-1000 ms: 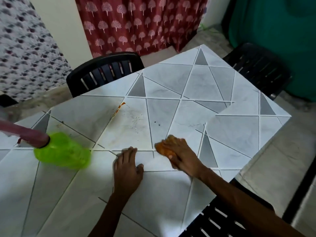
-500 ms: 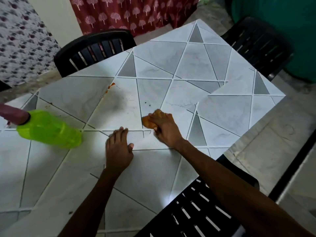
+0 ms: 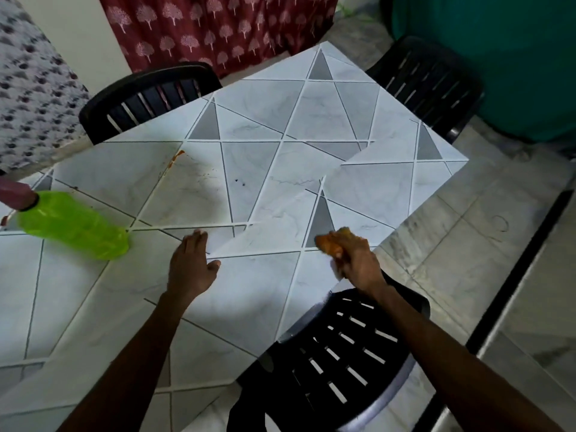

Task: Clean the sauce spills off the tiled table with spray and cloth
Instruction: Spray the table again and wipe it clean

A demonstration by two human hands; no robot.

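Observation:
The tiled table (image 3: pixel 311 120) has grey and white triangles. An orange sauce streak (image 3: pixel 177 157) lies left of centre, with small dark specks (image 3: pixel 240 182) to its right. My right hand (image 3: pixel 357 260) grips an orange cloth (image 3: pixel 328 246) at the table's near right edge. My left hand (image 3: pixel 191 266) rests flat on the tiles, fingers straight. A green spray bottle (image 3: pixel 74 229) with a pink top (image 3: pixel 17 194) lies on its side at the left, apart from both hands.
A black plastic chair (image 3: pixel 336 369) stands right under my right arm. Two more black chairs sit at the far side (image 3: pixel 146 95) and far right (image 3: pixel 427 82). A red patterned curtain (image 3: pixel 218 26) and green sheet (image 3: pixel 498 57) hang behind.
My right hand has drawn the cloth rightward across the tiles to the table's near right edge. My left hand stayed flat in place. The view shifted.

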